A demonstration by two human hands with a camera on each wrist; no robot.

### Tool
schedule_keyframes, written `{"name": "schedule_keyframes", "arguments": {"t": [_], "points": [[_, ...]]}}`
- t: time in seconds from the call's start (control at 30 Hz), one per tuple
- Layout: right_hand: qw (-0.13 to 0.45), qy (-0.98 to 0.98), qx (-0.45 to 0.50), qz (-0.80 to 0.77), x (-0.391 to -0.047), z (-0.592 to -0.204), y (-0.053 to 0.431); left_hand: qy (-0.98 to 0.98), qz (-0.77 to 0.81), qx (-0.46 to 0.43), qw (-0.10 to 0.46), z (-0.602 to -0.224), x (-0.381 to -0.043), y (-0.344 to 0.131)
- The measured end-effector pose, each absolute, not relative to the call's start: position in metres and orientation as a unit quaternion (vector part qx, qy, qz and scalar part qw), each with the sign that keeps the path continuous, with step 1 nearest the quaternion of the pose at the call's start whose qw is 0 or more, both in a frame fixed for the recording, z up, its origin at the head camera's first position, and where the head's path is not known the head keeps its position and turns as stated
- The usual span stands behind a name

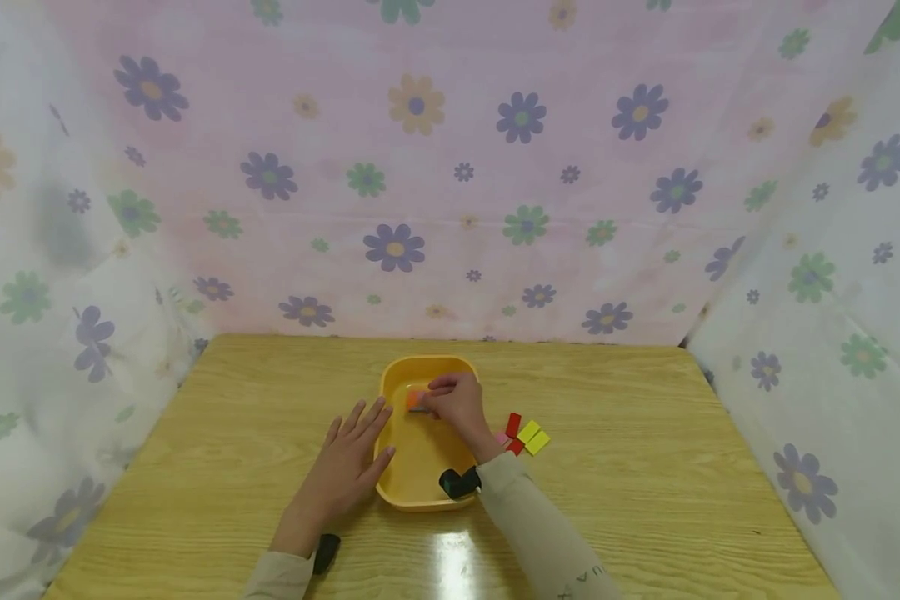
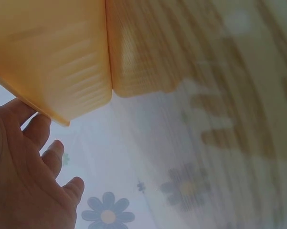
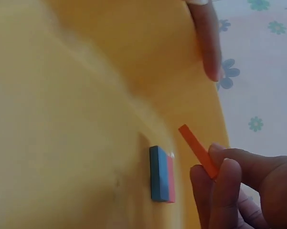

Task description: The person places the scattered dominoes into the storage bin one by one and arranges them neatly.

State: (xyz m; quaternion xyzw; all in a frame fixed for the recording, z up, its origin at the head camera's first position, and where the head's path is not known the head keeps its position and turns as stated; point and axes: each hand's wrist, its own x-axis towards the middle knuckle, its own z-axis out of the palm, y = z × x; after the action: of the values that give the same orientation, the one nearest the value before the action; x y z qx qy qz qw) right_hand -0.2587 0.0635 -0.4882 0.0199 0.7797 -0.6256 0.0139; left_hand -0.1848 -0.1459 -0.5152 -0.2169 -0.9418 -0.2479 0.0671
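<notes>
Against a floral curtain [image 1: 521, 167], an orange block [image 3: 196, 150] sits in the narrow grip of the right hand [image 1: 459, 407], pinched near one end, inside the yellow tray [image 1: 412, 467] and near a blue block [image 3: 161, 175] and a pink block [image 3: 171, 181]; a slight twist could swing its free end into that pair. The left hand [image 1: 342, 475], fingers spread, touches the tray's rim, where uneven pressure could shift everything inside, while the right sleeve [image 1: 540, 517] could brush the red blocks [image 1: 513, 425] and yellow blocks [image 1: 537, 442] across the tabletop [image 1: 630, 467].
</notes>
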Motion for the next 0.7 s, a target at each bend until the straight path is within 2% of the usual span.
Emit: {"name": "schedule_keyframes", "arguments": {"t": [0.3, 0.7], "points": [[0.025, 0.853, 0.02, -0.522, -0.26, -0.497, 0.059, -0.942, -0.249, -0.218, 0.061, -0.514, -0.184, -0.147], [0.01, 0.905, 0.017, -0.424, -0.263, -0.499, 0.057, -0.938, -0.252, -0.225, 0.081, -0.515, -0.183, -0.146]]}}
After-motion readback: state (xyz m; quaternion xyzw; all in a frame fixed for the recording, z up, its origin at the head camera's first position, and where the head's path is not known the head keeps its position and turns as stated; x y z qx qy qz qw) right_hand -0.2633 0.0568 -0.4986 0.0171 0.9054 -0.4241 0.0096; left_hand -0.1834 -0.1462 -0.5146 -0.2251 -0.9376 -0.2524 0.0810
